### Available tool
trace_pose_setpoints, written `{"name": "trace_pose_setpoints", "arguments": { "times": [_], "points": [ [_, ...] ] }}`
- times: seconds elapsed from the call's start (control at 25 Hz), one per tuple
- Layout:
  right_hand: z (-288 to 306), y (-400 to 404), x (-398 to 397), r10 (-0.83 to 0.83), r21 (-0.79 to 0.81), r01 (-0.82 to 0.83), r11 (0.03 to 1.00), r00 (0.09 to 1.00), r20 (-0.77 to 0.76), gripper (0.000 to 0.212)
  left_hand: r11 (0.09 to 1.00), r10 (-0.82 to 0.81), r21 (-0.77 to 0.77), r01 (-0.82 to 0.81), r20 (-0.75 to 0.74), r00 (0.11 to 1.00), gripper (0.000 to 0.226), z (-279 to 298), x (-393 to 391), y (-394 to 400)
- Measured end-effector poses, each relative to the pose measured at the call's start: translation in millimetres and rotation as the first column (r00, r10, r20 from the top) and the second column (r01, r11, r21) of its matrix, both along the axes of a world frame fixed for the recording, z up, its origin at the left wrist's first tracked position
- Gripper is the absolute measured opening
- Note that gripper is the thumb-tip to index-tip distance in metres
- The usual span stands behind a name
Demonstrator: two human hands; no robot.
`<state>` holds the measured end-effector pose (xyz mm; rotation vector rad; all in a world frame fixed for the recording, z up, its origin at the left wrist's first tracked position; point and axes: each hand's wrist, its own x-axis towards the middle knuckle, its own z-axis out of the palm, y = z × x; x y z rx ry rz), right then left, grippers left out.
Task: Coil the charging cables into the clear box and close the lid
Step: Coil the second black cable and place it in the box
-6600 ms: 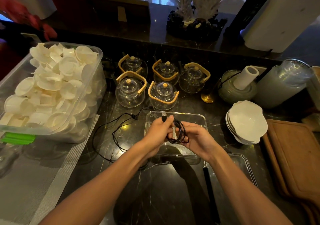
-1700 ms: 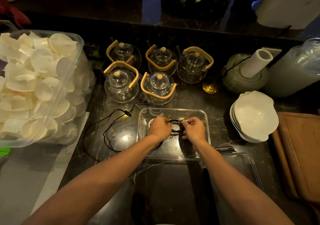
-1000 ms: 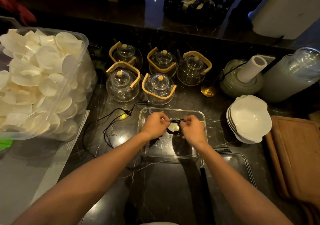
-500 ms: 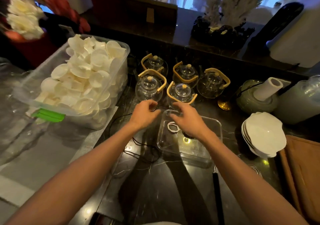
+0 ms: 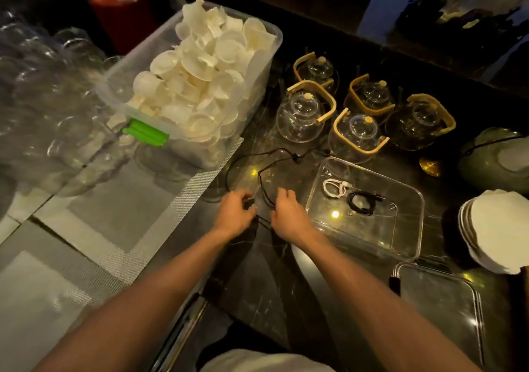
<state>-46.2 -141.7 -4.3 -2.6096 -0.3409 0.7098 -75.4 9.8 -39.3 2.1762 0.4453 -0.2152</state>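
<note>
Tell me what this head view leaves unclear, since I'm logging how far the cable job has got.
- Loose black cable: both ends hidden, running under the left hand and right hand.
- Both hands' fingertips: seen from behind, so the grip cannot be read.
- Coiled black cable and white cable in the clear box: plug types too small.
- Lid: latches dark and unreadable.
</note>
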Motion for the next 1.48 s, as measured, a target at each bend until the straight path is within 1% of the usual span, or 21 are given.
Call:
{"name": "trace_pose_setpoints", "arguments": {
  "times": [0.12,0.28,0.36,0.44,0.52,0.56,0.6,0.68,0.72,0.76,0.88,0.96,1.04,1.08,1.12,1.16,1.24,1.28,1.32,1.4,1.48],
  "points": [
    [-16.2,0.6,-5.2,-0.004,-0.066,0.005,0.998,1.000,0.001,0.036,0.998,0.035,-0.050,-0.036,-0.019,0.999,0.031,-8.7,-4.3,3.1],
    [-22.8,-2.7,-5.8,0.027,-0.048,-0.028,0.998,1.000,-0.015,0.021,0.951,0.171,-0.247,-0.188,-0.091,0.981,0.022,-1.5,4.1,-2.7],
    [-16.6,-5.5,-8.3,0.090,0.034,-0.089,0.995,0.995,-0.031,0.013,0.929,0.193,-0.297,-0.220,-0.119,0.974,0.026,-1.7,11.9,-6.8],
    [-6.7,-11.9,-12.1,0.174,0.071,-0.171,0.983,0.984,-0.038,0.004,0.947,0.156,-0.260,-0.190,-0.146,0.977,0.032,-1.0,20.1,-10.7],
    [2.1,-21.2,-17.1,0.276,0.048,-0.273,0.961,0.959,-0.068,0.011,0.965,0.097,-0.225,-0.133,-0.163,0.982,0.036,3.5,28.4,-20.1],
    [6.4,-26.1,-20.5,0.318,0.031,-0.317,0.948,0.942,-0.104,0.012,0.946,0.105,-0.286,-0.156,-0.185,0.977,0.031,6.4,33.0,-25.1],
    [9.2,-31.3,-23.6,0.354,0.014,-0.356,0.935,0.924,-0.142,0.010,0.878,0.145,-0.419,-0.232,-0.229,0.963,0.026,10.3,38.5,-31.1],
    [9.0,-40.7,-32.1,0.418,-0.026,-0.436,0.900,0.878,-0.234,0.007,0.641,0.212,-0.656,-0.399,-0.348,0.913,0.022,20.3,47.2,-40.4],
    [7.3,-45.7,-37.0,0.434,-0.044,-0.465,0.884,0.853,-0.290,0.008,0.562,0.220,-0.703,-0.436,-0.381,0.898,0.021,24.2,51.9,-43.8],
    [4.5,-48.4,-42.5,0.447,-0.055,-0.494,0.867,0.824,-0.348,0.011,0.537,0.205,-0.717,-0.444,-0.400,0.893,0.020,26.0,55.1,-44.7],
    [0.6,-58.2,-54.4,0.422,-0.086,-0.531,0.843,0.753,-0.504,0.017,0.631,0.055,-0.701,-0.332,-0.387,0.921,0.022,32.6,61.0,-47.8],
    [5.0,-62.5,-53.8,0.382,-0.116,-0.504,0.856,0.767,-0.515,0.024,0.717,-0.025,-0.659,-0.225,-0.347,0.938,0.019,29.3,61.8,-47.7],
    [8.1,-62.8,-44.3,0.284,-0.074,-0.338,0.938,0.874,-0.395,0.030,0.743,-0.018,-0.638,-0.202,-0.321,0.947,0.023,25.2,60.1,-46.8],
    [8.8,-60.3,-37.5,0.159,0.009,-0.165,0.986,0.931,-0.328,0.029,0.734,0.003,-0.642,-0.221,-0.322,0.947,0.024,23.3,57.8,-45.9],
    [11.5,-55.0,-29.9,-0.023,0.134,0.070,0.989,0.947,-0.322,0.028,0.721,0.015,-0.652,-0.235,-0.324,0.946,0.023,22.6,54.6,-44.9],
    [15.0,-47.2,-22.8,-0.212,0.263,0.329,0.907,0.897,-0.389,0.028,0.707,0.015,-0.666,-0.238,-0.322,0.947,0.021,24.3,50.3,-44.4],
    [24.8,-28.9,-9.9,-0.398,0.381,0.707,0.596,0.673,-0.624,0.033,0.699,-0.001,-0.681,-0.220,-0.308,0.951,0.018,30.3,39.0,-42.1],
    [28.4,-20.9,-4.4,-0.422,0.382,0.785,0.487,0.595,-0.684,0.039,0.707,-0.020,-0.679,-0.200,-0.301,0.954,0.020,31.3,33.8,-39.3],
    [28.5,-13.7,0.9,-0.445,0.376,0.819,0.434,0.558,-0.701,0.044,0.726,-0.052,-0.666,-0.169,-0.297,0.953,0.024,31.4,29.1,-35.8],
    [25.4,-2.6,8.3,-0.514,0.375,0.829,0.416,0.554,-0.655,0.040,0.786,-0.132,-0.613,-0.079,-0.290,0.948,0.029,31.0,23.6,-28.1],
    [19.0,5.0,12.6,-0.570,0.371,0.830,0.417,0.557,-0.604,0.022,0.896,-0.082,-0.442,-0.032,-0.236,0.968,0.026,30.0,24.7,-21.7]
  ]
}}
